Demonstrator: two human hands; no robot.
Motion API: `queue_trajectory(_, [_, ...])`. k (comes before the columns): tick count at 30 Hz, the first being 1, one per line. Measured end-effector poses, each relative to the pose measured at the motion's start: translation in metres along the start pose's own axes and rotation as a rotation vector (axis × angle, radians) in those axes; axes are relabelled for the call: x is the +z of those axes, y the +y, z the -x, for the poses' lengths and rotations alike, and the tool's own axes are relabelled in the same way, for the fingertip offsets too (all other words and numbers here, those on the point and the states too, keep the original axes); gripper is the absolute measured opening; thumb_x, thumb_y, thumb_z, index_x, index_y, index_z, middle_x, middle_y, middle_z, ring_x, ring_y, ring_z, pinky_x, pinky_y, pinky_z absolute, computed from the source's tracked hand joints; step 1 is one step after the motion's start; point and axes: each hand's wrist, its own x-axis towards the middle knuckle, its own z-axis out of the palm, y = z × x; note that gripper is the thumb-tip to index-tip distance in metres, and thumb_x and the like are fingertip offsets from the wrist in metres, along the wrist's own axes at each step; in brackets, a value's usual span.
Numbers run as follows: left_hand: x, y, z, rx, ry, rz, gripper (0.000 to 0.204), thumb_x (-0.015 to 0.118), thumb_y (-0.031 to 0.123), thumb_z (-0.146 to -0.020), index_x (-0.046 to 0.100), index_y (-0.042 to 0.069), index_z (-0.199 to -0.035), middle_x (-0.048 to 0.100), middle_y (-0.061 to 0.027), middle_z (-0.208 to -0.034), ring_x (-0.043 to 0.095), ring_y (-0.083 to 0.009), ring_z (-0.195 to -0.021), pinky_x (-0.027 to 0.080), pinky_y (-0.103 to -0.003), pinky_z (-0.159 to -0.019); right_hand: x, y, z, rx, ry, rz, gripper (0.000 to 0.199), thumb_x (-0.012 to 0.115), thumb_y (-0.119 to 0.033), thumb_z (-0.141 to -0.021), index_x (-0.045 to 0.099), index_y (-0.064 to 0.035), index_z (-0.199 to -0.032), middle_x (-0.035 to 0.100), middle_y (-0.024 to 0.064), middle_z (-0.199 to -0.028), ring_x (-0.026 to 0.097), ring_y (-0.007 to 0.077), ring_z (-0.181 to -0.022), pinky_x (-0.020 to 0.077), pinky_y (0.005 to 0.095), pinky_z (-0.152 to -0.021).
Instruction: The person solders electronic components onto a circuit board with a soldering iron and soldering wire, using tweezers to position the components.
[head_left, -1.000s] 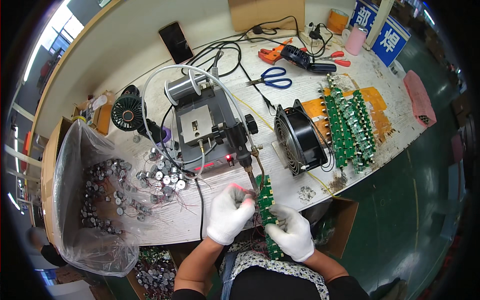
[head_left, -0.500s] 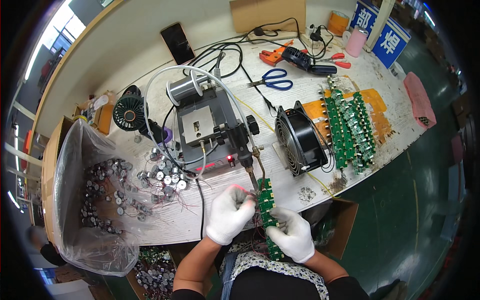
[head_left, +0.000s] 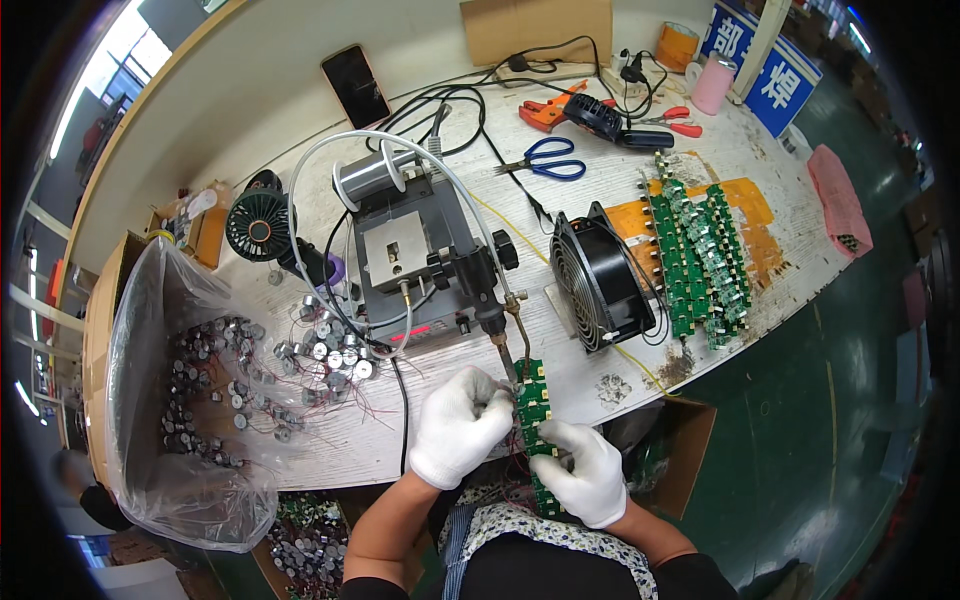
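A long green circuit board strip lies at the table's front edge, running toward my body. White-gloved, my right hand pinches its right edge about halfway down. My left hand, also gloved, has fingers pressed together at the strip's left side near its far end. Whatever those fingertips hold is hidden; thin red wires show below them. Over the far end of the board stands the soldering iron, its tip beside my left fingertips. A thin bent brass tube comes down next to that tip.
The soldering station carries a solder spool. To its left are small motors and a plastic-lined box of more. A black fan stands right, before stacked circuit boards. Scissors and cables lie behind.
The red light on the soldering station has gone out, and the red glow on my left glove is gone. Both hands and the board have barely shifted.
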Motion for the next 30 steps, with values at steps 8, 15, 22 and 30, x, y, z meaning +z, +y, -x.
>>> queue_trajectory(8, [-0.001, 0.003, -0.001, 0.045, -0.016, -0.085, 0.013, 0.064, 0.01, -0.079, 0.059, -0.001, -0.074, 0.056, -0.0021, -0.061, 0.046, -0.0047, -0.055, 0.042, -0.024, -0.051, 0.001, 0.005, 0.001, -0.047, 0.036, 0.018, 0.036, 0.073, -0.003, -0.07, 0.061, -0.001, -0.104, 0.065, 0.0132, -0.09, 0.062, 0.0164, -0.067, 0.0509, 0.0267, -0.06])
queue_trajectory(15, [-0.001, 0.001, -0.002, -0.046, -0.03, -0.07, 0.014, 0.063, 0.01, -0.079, 0.058, -0.002, -0.073, 0.057, -0.0029, -0.061, 0.048, -0.0057, -0.056, 0.043, -0.025, -0.052, 0.001, 0.007, 0.004, 0.119, -0.003, -0.078, 0.038, 0.073, -0.004, -0.072, 0.061, 0.0026, -0.107, 0.067, 0.0117, -0.093, 0.06, 0.0098, -0.069, 0.0503, 0.0241, -0.062])
queue_trajectory(22, [-0.003, -0.017, -0.003, -0.139, -0.114, 0.189, 0.011, 0.062, 0.008, -0.08, 0.057, -0.001, -0.081, 0.057, -0.0008, -0.068, 0.048, -0.0052, -0.062, 0.042, -0.022, -0.057, 0.003, 0.013, 0.008, 0.321, -0.075, -0.346, 0.039, 0.066, 0.005, -0.077, 0.054, 0.0075, -0.114, 0.063, 0.0105, -0.105, 0.059, 0.0099, -0.086, 0.0486, 0.0238, -0.075])
queue_trajectory(30, [0.002, -0.013, -0.002, -0.156, -0.132, 0.314, 0.011, 0.062, 0.005, -0.083, 0.055, -0.001, -0.087, 0.057, 0.0, -0.074, 0.049, -0.0045, -0.064, 0.042, -0.02, -0.058, 0.005, 0.011, 0.004, 0.344, -0.031, -0.495, 0.04, 0.066, 0.0, -0.079, 0.055, 0.0066, -0.117, 0.066, 0.0073, -0.094, 0.059, 0.006, -0.072, 0.0498, 0.0216, -0.066])
